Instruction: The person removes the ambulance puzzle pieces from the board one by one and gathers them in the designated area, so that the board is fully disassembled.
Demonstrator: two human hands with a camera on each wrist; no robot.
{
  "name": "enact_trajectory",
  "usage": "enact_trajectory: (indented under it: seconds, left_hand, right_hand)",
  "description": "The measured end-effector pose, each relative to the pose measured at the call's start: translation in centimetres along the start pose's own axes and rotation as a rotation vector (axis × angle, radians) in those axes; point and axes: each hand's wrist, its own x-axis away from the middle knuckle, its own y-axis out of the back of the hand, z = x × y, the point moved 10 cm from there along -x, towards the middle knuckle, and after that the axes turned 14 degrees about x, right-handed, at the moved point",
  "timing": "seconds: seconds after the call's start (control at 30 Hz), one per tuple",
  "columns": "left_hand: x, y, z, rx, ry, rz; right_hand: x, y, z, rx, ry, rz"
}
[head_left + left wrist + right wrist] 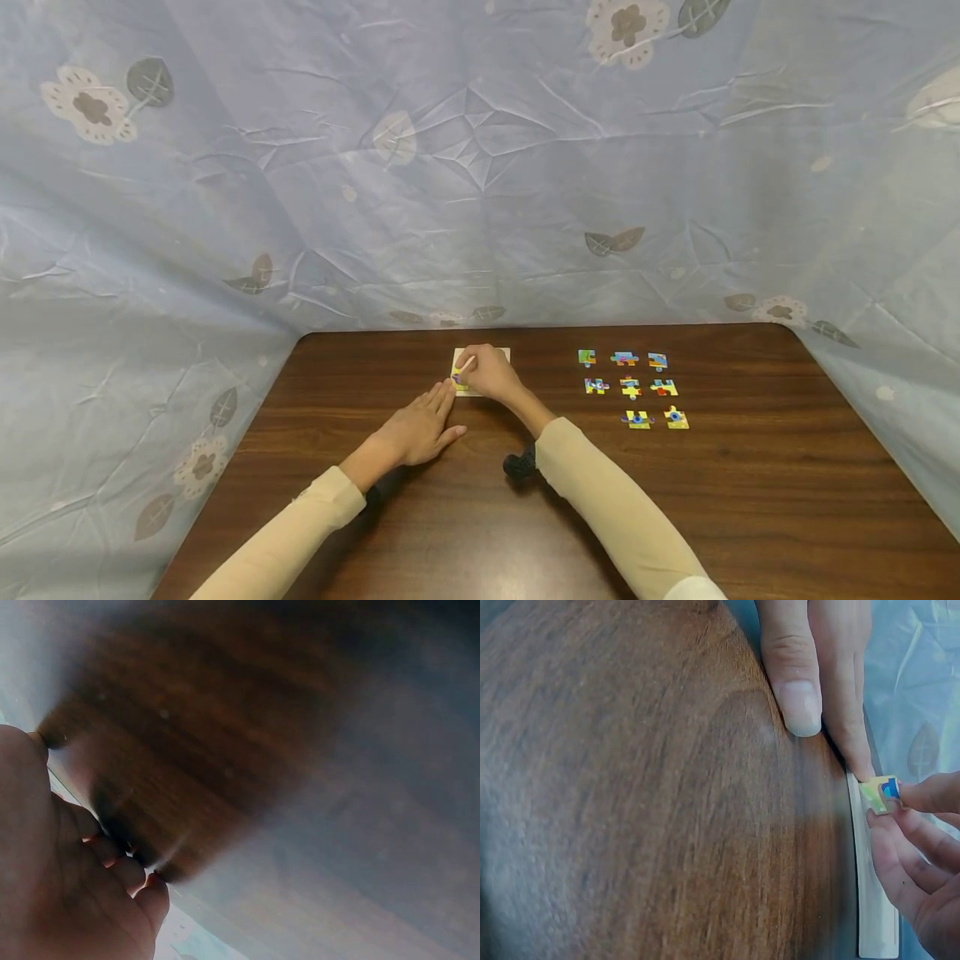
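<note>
At the far middle of the table, a small white puzzle tray (482, 393) lies partly hidden under my right hand (487, 372). That hand pinches a jigsaw piece (880, 795), yellow-green and blue, between thumb and fingers at the tray. My left hand (422, 427) lies with its fingers straight and together, palm down. Its fingertips touch the tray's near left corner, beside the piece, and its thumb points off to the right. In the left wrist view the left hand (82, 877) shows its palm side, with blurred table beyond.
To the right, several loose jigsaw pieces (630, 387) are spread in rows on the brown wooden table (675, 500). A black object (519, 466) is by the right wrist. Behind the table hangs a pale floral cloth (480, 208), also along both sides.
</note>
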Motion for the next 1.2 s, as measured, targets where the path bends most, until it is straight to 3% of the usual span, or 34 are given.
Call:
enact_trajectory:
  seconds: [0.2, 0.37, 0.63, 1.2]
  left_hand:
    - [0.0, -0.1, 0.1, -0.009, -0.008, 0.002]
    - [-0.2, -0.3, 0.1, -0.006, -0.011, -0.007]
    - [-0.1, 0.0, 0.0, 0.001, -0.003, -0.008]
    - [-0.1, 0.1, -0.2, -0.006, -0.014, -0.007]
  right_hand:
    - [0.3, 0.7, 0.6, 0.028, -0.001, -0.026]
    - [0.9, 2.7, 1.4, 0.043, 0.012, -0.082]
    - [2.8, 6.0, 1.9, 0.047, 0.038, -0.058]
    - [7.1, 10.4, -1.9, -0.018, 0.010, 0.042]
